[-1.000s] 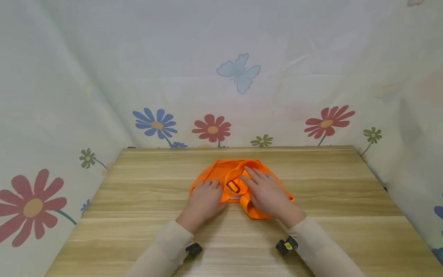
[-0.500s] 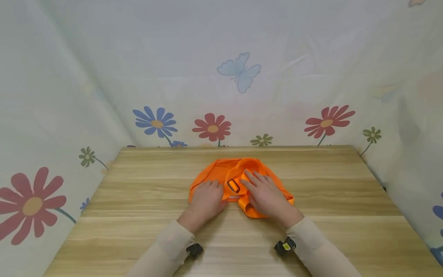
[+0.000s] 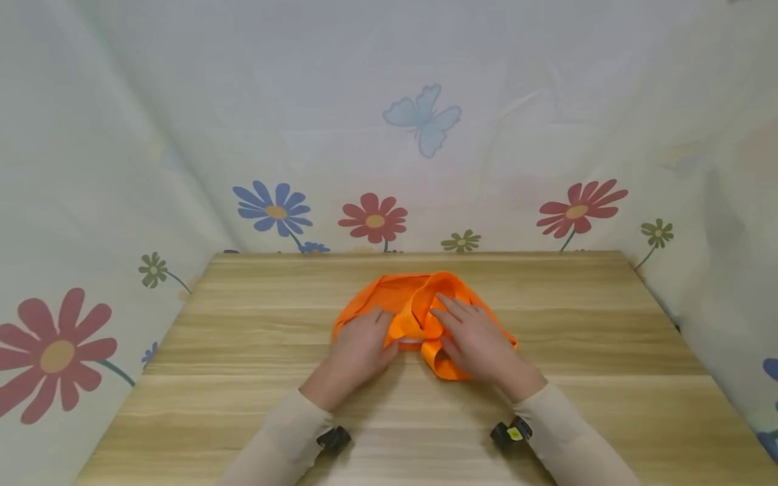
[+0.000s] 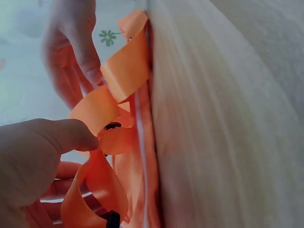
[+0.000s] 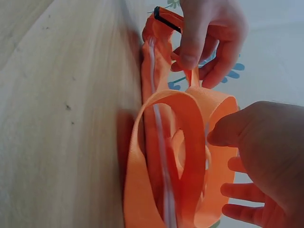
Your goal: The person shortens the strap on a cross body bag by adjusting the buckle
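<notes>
An orange fabric bag with a pale zipper lies on the table, its orange webbing strap looped loosely over it. My left hand pinches part of the strap between thumb and fingers at the bag's left side. A black buckle shows on the strap close to that hand. My right hand is at the bag's right, its fingers extended and spread over the strap loops. In the right wrist view its thumb touches the edge of a loop. The right hand hides part of the bag.
The wood-grain table extends around the bag on all sides. Behind and beside it hangs a pale cloth backdrop printed with flowers and a butterfly. A small black camera is worn on each wrist.
The strap by my left hand has turned, so the buckle seen earlier in the head view is now mostly hidden. The left thumb has shifted outward; the right hand has moved slightly.
</notes>
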`<state>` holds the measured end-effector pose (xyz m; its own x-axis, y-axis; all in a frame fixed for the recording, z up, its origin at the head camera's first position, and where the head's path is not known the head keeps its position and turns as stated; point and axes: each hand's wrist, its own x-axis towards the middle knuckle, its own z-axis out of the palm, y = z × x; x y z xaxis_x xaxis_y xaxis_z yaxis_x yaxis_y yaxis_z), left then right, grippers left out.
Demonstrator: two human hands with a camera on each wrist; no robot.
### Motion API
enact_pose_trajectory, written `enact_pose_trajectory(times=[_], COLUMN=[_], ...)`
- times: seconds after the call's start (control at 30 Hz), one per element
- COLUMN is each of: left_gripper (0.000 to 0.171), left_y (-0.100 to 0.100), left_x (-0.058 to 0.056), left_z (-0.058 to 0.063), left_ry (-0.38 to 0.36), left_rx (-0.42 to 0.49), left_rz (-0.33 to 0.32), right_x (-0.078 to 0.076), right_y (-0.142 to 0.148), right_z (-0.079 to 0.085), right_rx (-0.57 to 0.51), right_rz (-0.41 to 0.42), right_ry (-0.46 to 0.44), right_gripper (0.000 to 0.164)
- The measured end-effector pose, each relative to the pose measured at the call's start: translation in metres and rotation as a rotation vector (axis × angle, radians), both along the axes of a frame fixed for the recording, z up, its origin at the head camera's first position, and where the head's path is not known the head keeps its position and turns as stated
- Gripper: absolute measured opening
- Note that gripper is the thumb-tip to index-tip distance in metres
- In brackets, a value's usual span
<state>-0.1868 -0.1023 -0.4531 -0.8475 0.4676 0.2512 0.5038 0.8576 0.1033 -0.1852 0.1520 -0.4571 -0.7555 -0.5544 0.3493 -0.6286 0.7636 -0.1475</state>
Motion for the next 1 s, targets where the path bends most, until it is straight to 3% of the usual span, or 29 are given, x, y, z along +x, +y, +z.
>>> enact_pose_trajectory(times=[0.23, 0.53, 0.83, 1.0], left_gripper=[0.051, 0.054, 0.061, 0.057], left_y=[-0.004, -0.008, -0.007, -0.009], left_x=[0.008, 0.018, 0.020, 0.019], left_z=[0.017, 0.032, 0.038, 0.042], left_ry=[-0.065, -0.193, -0.118, -0.013], left_rx=[0.118, 0.340, 0.334, 0.395], left_rz=[-0.026, -0.049, -0.039, -0.100], right_x=[0.003, 0.014, 0.019, 0.020], right_y=[0.004, 0.007, 0.003, 0.000], right_z=[0.007, 0.026, 0.037, 0.043], right_rx=[-0.047, -0.076, -0.109, -0.103], right_rz=[0.051, 0.035, 0.090, 0.101], right_ry=[0.091, 0.063, 0.075, 0.066], right_gripper=[0.050, 0.051, 0.058, 0.065])
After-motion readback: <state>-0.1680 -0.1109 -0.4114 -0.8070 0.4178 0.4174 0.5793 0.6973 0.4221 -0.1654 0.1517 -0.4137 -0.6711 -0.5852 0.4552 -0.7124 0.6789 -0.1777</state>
